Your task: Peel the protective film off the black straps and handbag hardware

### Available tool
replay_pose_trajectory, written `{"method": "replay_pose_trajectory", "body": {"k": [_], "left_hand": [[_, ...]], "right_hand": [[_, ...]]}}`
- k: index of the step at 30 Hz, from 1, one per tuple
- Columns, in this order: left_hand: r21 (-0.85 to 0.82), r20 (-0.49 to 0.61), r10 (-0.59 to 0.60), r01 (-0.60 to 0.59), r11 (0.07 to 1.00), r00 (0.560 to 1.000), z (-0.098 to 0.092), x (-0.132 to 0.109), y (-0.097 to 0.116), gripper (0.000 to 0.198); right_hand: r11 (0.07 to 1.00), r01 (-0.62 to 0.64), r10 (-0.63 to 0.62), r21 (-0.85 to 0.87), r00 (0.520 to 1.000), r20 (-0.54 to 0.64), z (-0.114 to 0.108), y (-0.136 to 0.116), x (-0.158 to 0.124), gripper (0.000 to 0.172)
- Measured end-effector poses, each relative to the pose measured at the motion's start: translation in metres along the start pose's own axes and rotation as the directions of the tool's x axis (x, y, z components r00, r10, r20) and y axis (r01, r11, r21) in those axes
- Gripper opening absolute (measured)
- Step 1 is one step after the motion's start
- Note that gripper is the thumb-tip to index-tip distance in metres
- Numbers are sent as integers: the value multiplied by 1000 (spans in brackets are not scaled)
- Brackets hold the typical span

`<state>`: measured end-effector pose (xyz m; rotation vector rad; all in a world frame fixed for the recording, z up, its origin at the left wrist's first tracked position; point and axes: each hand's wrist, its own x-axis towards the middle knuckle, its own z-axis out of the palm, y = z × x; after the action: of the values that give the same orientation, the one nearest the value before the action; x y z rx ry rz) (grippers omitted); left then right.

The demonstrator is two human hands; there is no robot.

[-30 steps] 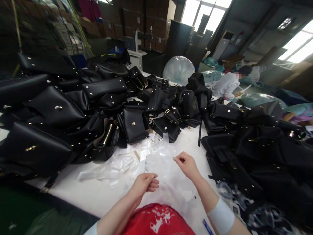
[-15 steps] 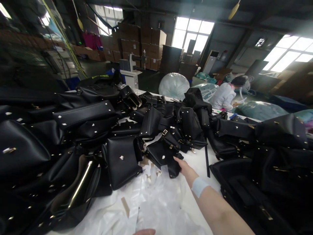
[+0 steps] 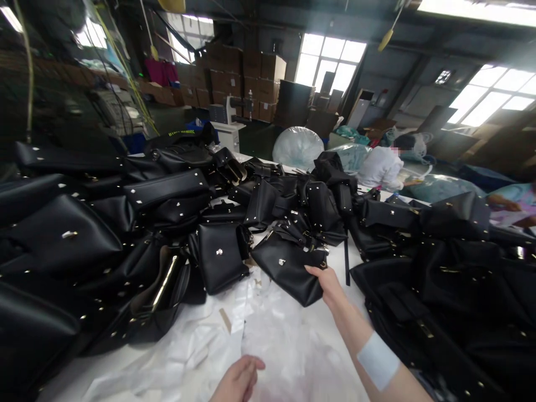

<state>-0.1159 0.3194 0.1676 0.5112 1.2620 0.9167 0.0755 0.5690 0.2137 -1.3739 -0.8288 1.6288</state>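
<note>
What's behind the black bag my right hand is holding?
Behind that bag, held by your right hand, are more black bags, heaped together. It covers whatever lies directly beneath it, so that can't be seen.

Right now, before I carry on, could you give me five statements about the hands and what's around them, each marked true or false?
1. The right hand holds a black bag by one side. True.
2. The left hand holds a bag too. False: no bag is in it.
3. White plastic scraps lie on the table. True.
4. The stacked boxes sit on the table. False: they stand beyond it.
5. A pale band circles the right forearm. True.
</note>
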Motion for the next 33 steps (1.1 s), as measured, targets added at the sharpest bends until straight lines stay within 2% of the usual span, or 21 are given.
{"method": "replay_pose_trajectory", "body": {"k": [4, 8, 12, 16, 19, 23, 25, 27, 29, 31, 33], "left_hand": [[33, 52, 49, -51, 998, 997, 13, -39, 34, 58], [50, 58, 126, -129, 990, 990, 26, -64, 58, 49], [90, 14, 267, -267, 959, 964, 43, -79, 72, 45], [85, 38, 379, -381, 921, 925, 62, -93, 86, 52], [95, 122, 370, -381, 919, 921, 74, -100, 93, 61], [179, 187, 359, -391, 903, 914, 87, -106, 91, 48], [213, 210, 343, -385, 898, 916, 92, -111, 84, 43], [189, 236, 286, -332, 924, 929, 96, -117, 75, 40], [159, 263, 214, -261, 952, 941, 100, -124, 65, 39], [169, 306, 158, -217, 961, 939, 103, -130, 57, 38], [225, 360, 117, -208, 952, 926, 107, -135, 51, 38]], "right_hand": [[992, 129, -129, -4, 992, -4, -48, -9, -86, 43], [991, 133, -130, 23, 988, -78, -84, -3, -157, 41], [992, 113, -105, 53, 986, -129, -109, 9, -207, 39], [994, 81, -71, 68, 988, -140, -127, 19, -239, 41], [997, 74, -70, 31, 991, -116, -139, 27, -253, 42], [991, 96, -99, -97, 995, -30, -151, 43, -259, 47], [966, 109, -99, -236, 994, 54, -157, 50, -260, 49], [886, 160, -92, -436, 981, 173, -163, 52, -262, 54], [728, 276, -89, -628, 945, 314, -164, 50, -269, 62], [537, 431, -120, -725, 890, 441, -157, 43, -281, 71], [385, 557, -207, -736, 829, 519, -141, 36, -295, 78]]}}
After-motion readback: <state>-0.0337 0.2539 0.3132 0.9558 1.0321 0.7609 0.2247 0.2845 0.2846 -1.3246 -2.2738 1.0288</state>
